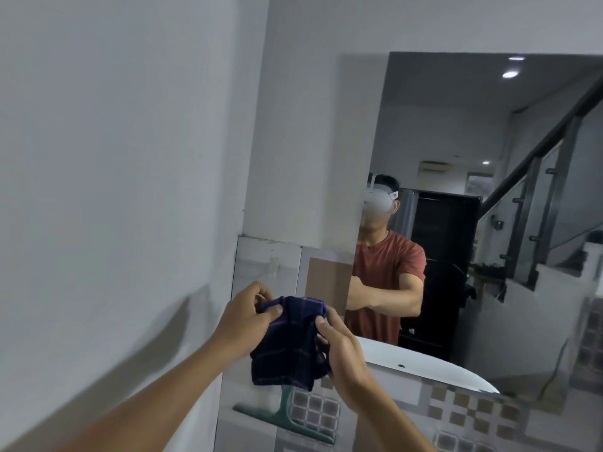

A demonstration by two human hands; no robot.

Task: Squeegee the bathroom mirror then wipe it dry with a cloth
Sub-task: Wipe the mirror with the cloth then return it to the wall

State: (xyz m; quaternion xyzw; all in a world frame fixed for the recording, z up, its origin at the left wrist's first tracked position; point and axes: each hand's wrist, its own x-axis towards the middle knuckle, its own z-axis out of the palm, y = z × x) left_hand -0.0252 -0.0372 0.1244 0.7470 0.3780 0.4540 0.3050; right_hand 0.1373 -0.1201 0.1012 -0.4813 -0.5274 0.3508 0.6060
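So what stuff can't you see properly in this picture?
- squeegee: head view; the dark blue cloth covers its handle top.
- right hand: fingertips tucked into the cloth.
- left hand: its palm is turned away.
- mirror: cut off by the right edge; wet or dry, too blurry to tell.

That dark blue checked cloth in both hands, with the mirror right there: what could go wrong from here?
1. The dark blue checked cloth is bunched between the left hand and right hand; wiped like that, it may streak the frameless wall mirror.
2. The green squeegee lies just below the hands; a hanging corner might snag it.
3. The white basin sits close below, so a dropped cloth could get wet.
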